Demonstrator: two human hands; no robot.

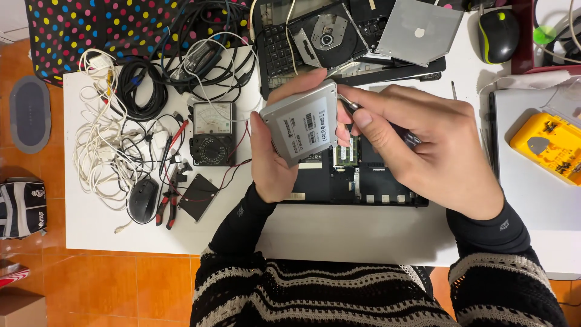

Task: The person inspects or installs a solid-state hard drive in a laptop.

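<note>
My left hand (270, 158) grips a flat grey metal drive (301, 124) with a white label, held tilted above an opened black laptop base (351, 181). My right hand (423, 145) is closed around a thin screwdriver (350, 106), whose shaft meets the drive's right edge. The tip is hidden behind the drive and my fingers. Green memory modules (347, 152) show in the laptop just under the drive.
A black multimeter (212, 133) with red leads, pliers (166, 206), a black mouse (143, 200) and tangled white and black cables (103, 139) lie left. A dismantled laptop with optical drive (330, 33) sits behind. A yellow bit case (548, 142) and second mouse (498, 35) are right.
</note>
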